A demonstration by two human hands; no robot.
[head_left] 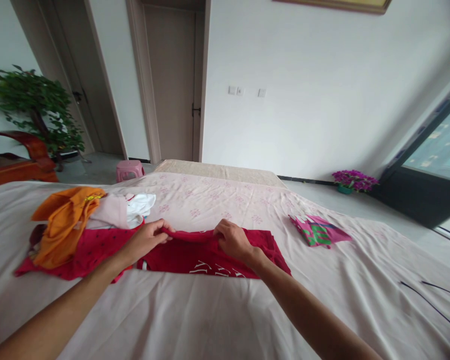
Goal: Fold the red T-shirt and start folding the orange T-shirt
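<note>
Two-handed pinch on a red garment (172, 257)

The red garment lies folded into a long strip across the sheet (210, 320), in front of the person, its white lettering along the near edge. The left hand (152, 237) has its grip on the far edge, toward the left end, thumb and fingertips pinching the cloth. The right hand (234, 240) has its grip on the same edge, farther right, fingers curled over and pressed on the fabric; its thumb cannot be seen clearly. Between the hands, the edge runs in a narrow roll.

Just beside the garment's left end sits a loose heap: an orange cloth (65, 220) on top, a pale pink cloth (108, 211) and a white cloth (140, 206) behind and to its right, and a spotted red cloth (101, 245) underneath. The left forearm passes in front of part of it.

To the right, well apart from the hands, is a magenta garment (337, 231) with green and white print. Two dark cables (433, 306) lie nearer the right edge. Beyond the sheet stand a pink stool (129, 170), a leafy plant (33, 107) and purple flowers (356, 179) by the wall (303, 115).
</note>
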